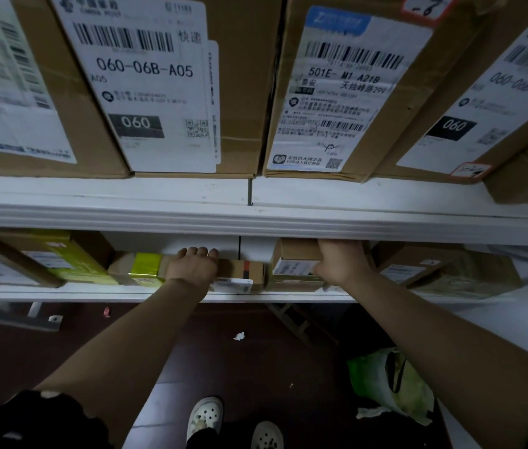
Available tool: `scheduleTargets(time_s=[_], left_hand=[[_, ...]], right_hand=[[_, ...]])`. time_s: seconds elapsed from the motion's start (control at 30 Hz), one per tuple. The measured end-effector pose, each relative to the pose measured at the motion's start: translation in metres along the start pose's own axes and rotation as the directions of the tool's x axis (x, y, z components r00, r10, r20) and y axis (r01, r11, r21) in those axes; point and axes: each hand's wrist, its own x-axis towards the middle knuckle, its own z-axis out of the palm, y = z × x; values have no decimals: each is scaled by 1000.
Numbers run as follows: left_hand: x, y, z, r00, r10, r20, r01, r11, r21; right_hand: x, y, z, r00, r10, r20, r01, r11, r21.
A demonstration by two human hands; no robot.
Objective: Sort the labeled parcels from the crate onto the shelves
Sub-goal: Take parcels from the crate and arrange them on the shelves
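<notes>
The left hand (193, 265) curls over the flat carton (243, 270) at 12 o'clock on the lower shelf (94, 294), and the right hand (342, 260) rests on the box (292, 264) at 1 o'clock with its fingers hidden, can't tell the grip; both parcels look light, stiff and easy to grab by the edges.

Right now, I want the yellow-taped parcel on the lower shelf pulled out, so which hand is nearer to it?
Left. The left hand holds the striped box directly beside the yellow-taped parcel; the right hand is farther right, on a labeled box.
</notes>
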Motion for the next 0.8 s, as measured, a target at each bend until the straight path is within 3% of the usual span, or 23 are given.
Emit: scheduleTargets(time_s=[0.5,0.67,0.8], left_hand=[[-30,8,-30,1000,20,-17,-19,997,76],[-66,8,-45,1000,-14,-25,15,999,45],[-105,-2,-43,997,-72,-37,72,997,2]], right_hand=[[-23,-7,-16,996,-72,44,76,994,-80],[-45,-14,-14,988,-124,-89,118,991,-64],[-69,-35,-3,944,-277,-178,267,960,-79]])
